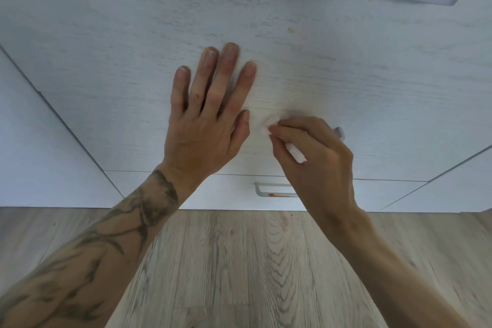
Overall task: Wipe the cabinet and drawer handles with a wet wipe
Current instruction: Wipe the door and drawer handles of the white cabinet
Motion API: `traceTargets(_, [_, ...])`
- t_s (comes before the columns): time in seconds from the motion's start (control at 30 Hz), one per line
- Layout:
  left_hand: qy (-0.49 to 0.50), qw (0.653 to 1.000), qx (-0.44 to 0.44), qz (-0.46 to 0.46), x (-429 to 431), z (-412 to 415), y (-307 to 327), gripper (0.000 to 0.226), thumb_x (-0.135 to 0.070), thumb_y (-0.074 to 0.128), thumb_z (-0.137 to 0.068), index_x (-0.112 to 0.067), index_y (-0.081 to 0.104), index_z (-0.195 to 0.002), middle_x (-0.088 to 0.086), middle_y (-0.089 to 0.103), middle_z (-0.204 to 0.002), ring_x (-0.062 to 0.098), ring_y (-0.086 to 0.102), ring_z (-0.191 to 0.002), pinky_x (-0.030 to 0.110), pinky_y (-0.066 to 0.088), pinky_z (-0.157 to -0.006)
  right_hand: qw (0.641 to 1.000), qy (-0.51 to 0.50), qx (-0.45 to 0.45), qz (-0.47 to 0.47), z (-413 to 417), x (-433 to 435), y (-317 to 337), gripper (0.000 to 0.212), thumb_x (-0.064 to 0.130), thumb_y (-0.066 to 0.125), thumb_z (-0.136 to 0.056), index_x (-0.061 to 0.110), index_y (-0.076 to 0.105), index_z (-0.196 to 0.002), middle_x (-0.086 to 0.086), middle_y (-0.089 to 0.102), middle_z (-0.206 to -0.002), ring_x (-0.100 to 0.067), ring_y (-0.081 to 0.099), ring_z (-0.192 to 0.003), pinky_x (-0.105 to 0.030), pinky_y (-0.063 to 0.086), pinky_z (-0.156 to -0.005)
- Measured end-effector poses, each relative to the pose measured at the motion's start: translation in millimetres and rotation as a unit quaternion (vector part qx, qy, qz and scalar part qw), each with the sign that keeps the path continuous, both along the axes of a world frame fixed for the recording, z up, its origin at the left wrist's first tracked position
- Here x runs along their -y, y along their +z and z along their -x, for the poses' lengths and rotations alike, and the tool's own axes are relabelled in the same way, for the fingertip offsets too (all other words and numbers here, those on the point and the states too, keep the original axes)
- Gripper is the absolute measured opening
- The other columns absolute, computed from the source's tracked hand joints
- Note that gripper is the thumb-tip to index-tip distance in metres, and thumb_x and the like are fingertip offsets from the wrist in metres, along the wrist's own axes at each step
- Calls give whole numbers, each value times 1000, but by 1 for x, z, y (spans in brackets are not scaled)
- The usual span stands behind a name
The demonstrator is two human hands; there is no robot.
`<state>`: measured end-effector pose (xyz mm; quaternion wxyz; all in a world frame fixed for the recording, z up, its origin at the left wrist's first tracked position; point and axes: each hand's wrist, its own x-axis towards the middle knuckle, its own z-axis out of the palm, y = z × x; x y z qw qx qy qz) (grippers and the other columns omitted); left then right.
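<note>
White wet wipe (295, 151) is pinched in the curled right hand (316, 160) over what seems a mostly hidden drawer handle (338, 132), while the drawer front (359, 66) is steadied by the flat, straight-fingered left hand (205, 125).

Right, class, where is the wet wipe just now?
Head view, centre: the wet wipe is pinched by the right hand at the drawer front, just right of the flat left hand.
</note>
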<state>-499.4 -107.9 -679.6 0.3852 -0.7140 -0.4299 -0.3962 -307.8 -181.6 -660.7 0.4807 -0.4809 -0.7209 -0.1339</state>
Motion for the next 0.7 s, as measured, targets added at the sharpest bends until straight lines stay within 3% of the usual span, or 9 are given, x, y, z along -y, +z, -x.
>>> traceTargets(0.13, [8, 1000, 0, 10, 3, 1, 3, 76, -36, 45, -108, -17, 2, -167, 13, 5, -168, 25, -15, -160, 48, -3, -131, 1000, 6, 5, -22, -19, 15, -3, 5, 4, 81, -92, 3, 83, -97, -7, 78, -98, -19, 73, -91, -33, 60, -85])
traceTargets(0.27, [-5, 1000, -2, 28, 13, 0, 7, 72, -31, 47, -108, -14, 8, -166, 17, 11, -169, 33, 4, -159, 50, 3, -131, 998, -58, -37, -11, -45, 32, -6, 6, 6, 80, -93, 3, 82, -98, -8, 77, -101, -23, 74, -94, -39, 63, -79])
traceTargets(0.37, [-30, 998, 10, 55, 25, 1, 11, 67, -24, 49, -107, -10, 19, -165, 14, 12, -171, 38, 15, -158, 54, 10, -130, 991, -101, -85, 14, -59, 52, -12, 6, 8, 77, -95, 6, 81, -99, -6, 75, -101, -19, 72, -93, -31, 60, -74])
traceTargets(0.5, [-55, 991, 4, 126, 46, 9, -7, 64, -19, 49, -107, -6, 24, -165, 13, 4, -171, 34, 9, -161, 55, 10, -131, 962, -120, -216, 113, -63, 84, -27, 11, 9, 77, -94, 19, 77, -99, 3, 72, -94, 4, 65, -91, -7, 45, -80])
traceTargets(0.57, [-54, 987, -9, 150, 53, 15, -21, 65, -19, 49, -107, -7, 24, -165, 12, 3, -172, 33, 9, -161, 54, 9, -131, 947, -114, -259, 150, -63, 95, -38, 18, 11, 78, -93, 27, 72, -98, 6, 72, -92, 1, 65, -91, -10, 47, -82])
traceTargets(0.7, [-49, 983, -8, 177, 57, 18, -41, 66, -19, 51, -106, -8, 25, -165, 15, 6, -173, 35, 10, -161, 56, 11, -131, 936, -117, -280, 177, -62, 106, -59, 15, 14, 79, -91, 25, 72, -98, 10, 73, -94, -4, 66, -90, -11, 48, -82])
